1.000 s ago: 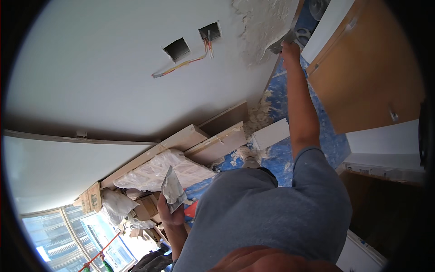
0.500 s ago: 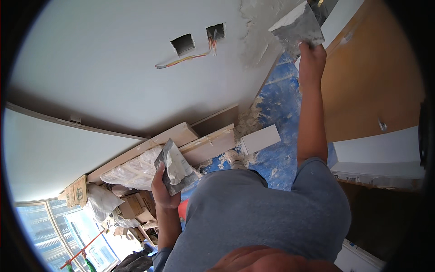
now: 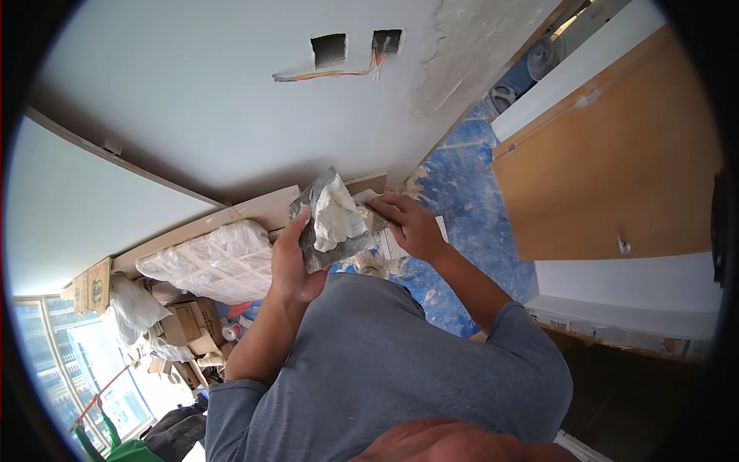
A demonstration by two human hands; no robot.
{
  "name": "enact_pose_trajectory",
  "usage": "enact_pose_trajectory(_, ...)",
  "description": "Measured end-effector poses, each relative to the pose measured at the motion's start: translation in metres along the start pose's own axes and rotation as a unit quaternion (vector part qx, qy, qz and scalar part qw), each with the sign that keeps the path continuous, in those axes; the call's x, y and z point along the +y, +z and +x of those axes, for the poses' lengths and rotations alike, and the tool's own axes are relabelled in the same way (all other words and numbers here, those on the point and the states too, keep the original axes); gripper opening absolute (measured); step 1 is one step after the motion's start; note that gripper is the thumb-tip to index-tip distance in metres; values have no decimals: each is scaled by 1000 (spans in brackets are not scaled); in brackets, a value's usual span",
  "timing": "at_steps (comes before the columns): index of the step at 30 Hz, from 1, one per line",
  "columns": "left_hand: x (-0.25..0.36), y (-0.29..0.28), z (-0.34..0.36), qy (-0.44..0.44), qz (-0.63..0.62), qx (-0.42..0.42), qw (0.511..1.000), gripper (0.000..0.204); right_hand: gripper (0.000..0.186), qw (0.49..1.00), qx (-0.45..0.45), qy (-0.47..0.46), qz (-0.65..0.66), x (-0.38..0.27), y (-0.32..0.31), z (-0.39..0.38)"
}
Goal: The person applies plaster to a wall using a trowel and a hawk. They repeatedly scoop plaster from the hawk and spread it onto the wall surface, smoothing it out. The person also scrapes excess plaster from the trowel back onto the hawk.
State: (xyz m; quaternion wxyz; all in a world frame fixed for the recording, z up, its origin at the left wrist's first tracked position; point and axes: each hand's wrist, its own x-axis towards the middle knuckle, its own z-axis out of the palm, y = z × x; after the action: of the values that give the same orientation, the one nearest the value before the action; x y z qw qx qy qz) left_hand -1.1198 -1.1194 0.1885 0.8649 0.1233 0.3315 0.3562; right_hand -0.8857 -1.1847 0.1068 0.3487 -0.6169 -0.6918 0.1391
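Note:
My left hand [image 3: 289, 262] grips a wide grey plastering blade [image 3: 312, 250] in front of my body. A thick lump of white plaster [image 3: 336, 215] lies on its face. Close beside it, my right hand [image 3: 417, 229] is closed around a second plastering blade [image 3: 376, 219], seen nearly edge-on. That blade's edge is at the right side of the plaster; whether it touches cannot be made out. Ahead is a white wall [image 3: 215, 85] with a grey plastered strip [image 3: 473, 46] at its right end.
Two square cut-outs sit in the wall, one a dark opening [image 3: 329, 51], with loose wires [image 3: 331, 75] hanging out. Blue sheeting [image 3: 469, 192] covers the floor. An orange-brown door [image 3: 608, 154] stands at right. Wrapped panels [image 3: 212, 266] and cardboard boxes [image 3: 185, 323] lie at left.
My right hand has come down from the upper right with its blade, to the blade in my left hand. The left blade has risen slightly and moved right.

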Motion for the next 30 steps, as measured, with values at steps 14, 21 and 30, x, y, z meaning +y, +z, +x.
enact_pose_trajectory(14,0,-66,-31,80,-59,76,992,34,23,628,332,469,525,310,10,137)
enact_pose_trajectory(21,1,-84,-41,92,-88,81,988,36,21,669,345,402,521,268,-45,160)
enact_pose_trajectory(30,9,-91,-38,53,-99,21,993,35,27,735,341,348,473,205,-143,191)
